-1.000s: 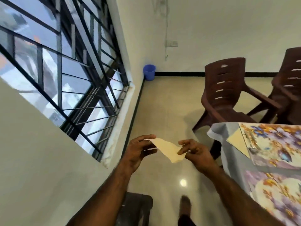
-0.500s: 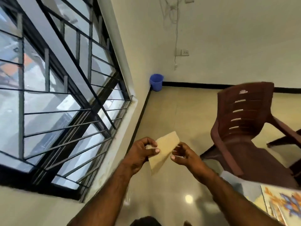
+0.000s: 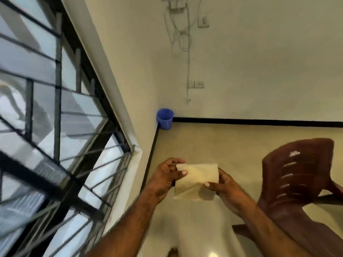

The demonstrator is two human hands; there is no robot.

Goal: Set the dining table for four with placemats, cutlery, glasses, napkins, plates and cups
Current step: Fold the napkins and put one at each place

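A cream paper napkin (image 3: 197,178) is held in the air between both hands, above the floor, spread roughly flat and rectangular. My left hand (image 3: 165,179) pinches its upper left corner between thumb and fingers. My right hand (image 3: 225,186) pinches its right edge, thumb across the front. The dining table is out of view.
A dark brown plastic chair (image 3: 295,175) stands close at the right. A barred window (image 3: 55,127) fills the left wall. A blue bucket (image 3: 164,118) sits in the far corner on the tiled floor (image 3: 213,143). Cables and a socket (image 3: 199,84) hang on the back wall.
The view has swung up and left, so the table with its floral placemats left the frame. The napkin went from a folded, angled shape to spread wider between both hands.
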